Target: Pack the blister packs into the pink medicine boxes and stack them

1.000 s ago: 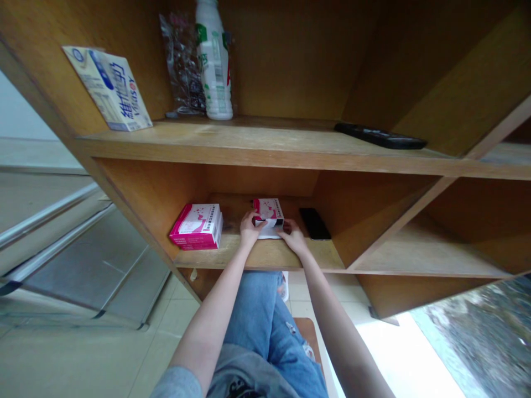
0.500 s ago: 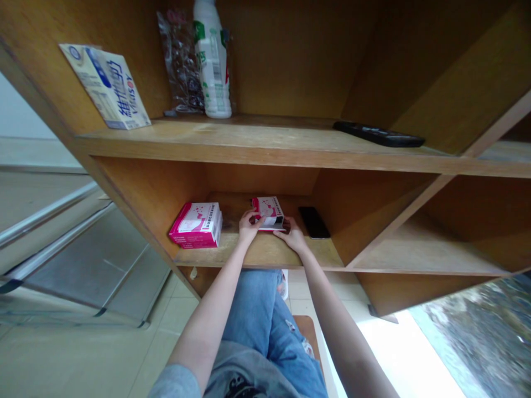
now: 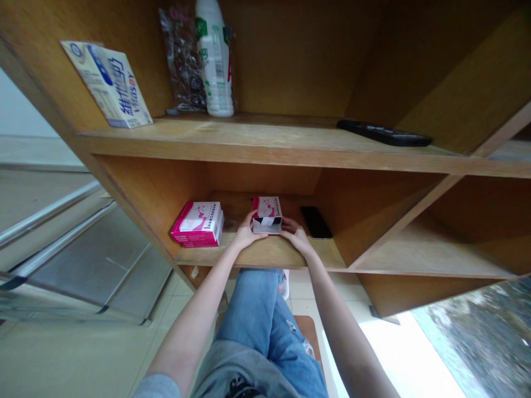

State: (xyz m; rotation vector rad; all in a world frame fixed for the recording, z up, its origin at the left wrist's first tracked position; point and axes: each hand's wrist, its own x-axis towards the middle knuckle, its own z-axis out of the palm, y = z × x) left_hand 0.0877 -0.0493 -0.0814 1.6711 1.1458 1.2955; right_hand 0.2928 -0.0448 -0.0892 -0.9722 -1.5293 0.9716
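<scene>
A small pink-and-white cardboard box sits on the lower shelf, its near end facing me and showing a pale inner flap. My left hand is closed round the box's left side, thumb along the front bottom edge. On the opposite side my right hand grips the box's right edge, with its thumb at the near corner. To the left stands a larger-looking pink-and-white box, apart from my hands. A black smartphone lies flat just right of my right hand.
On the shelf above are a Vitasoy carton, a white plastic bottle, a clear plastic bag and a black remote-like object. The upper shelf board overhangs my hands. A metal-framed rack stands at left.
My left hand has moved from the top front of the small box to its left side. The box has turned slightly, and its near end flap now shows more fully.
</scene>
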